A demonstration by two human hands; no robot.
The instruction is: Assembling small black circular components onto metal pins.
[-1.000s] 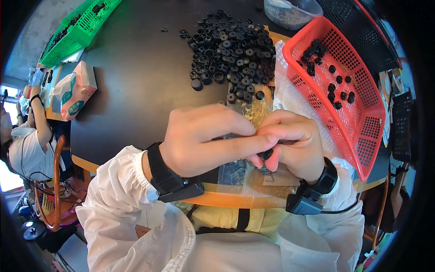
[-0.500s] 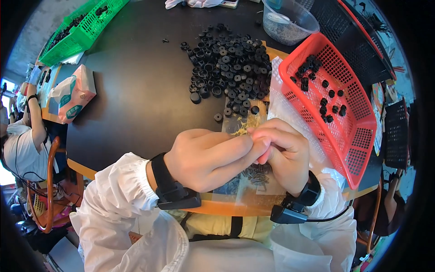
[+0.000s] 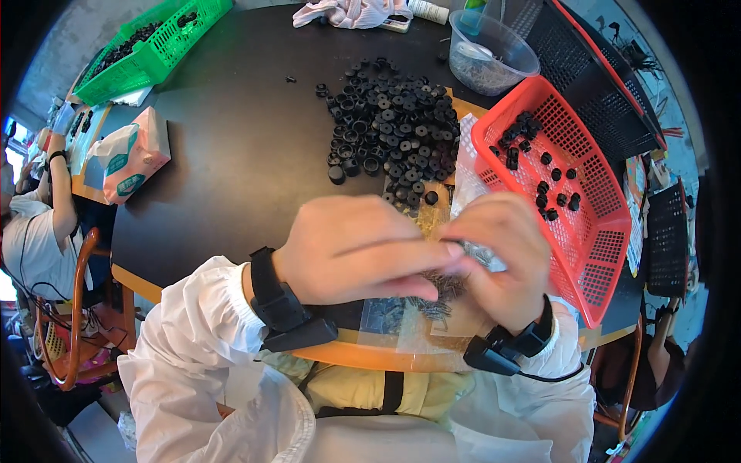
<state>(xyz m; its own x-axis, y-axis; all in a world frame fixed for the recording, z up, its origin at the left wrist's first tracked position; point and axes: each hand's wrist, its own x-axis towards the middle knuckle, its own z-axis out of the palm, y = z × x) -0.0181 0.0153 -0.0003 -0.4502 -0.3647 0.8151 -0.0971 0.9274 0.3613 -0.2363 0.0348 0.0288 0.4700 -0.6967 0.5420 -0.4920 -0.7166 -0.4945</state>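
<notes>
My left hand (image 3: 359, 247) is stretched out over the near edge of the table, its fingers extended and spread, with nothing visible in them. Its longest fingertip meets the thumb of my right hand (image 3: 505, 251). The right fingers are curled toward that thumb and blurred; anything small between them is hidden. Under the hands lies a heap of thin metal pins (image 3: 434, 309) on clear plastic sheeting (image 3: 382, 316). Just beyond them is a large pile of small round black caps (image 3: 394, 127), some hollow side up, others showing a central hole.
Right of my hands stands a red basket (image 3: 583, 231) with several black pieces. Behind it are a clear tub (image 3: 494, 69) of metal bits and black crates (image 3: 590, 85). A green basket (image 3: 147, 58), a tissue pack (image 3: 135, 158) and another person's arm (image 3: 62, 185) are on the left.
My fingers were pinched together at their tips; now the left fingers have spread and the hands have moved slightly apart. The view has shifted a little.
</notes>
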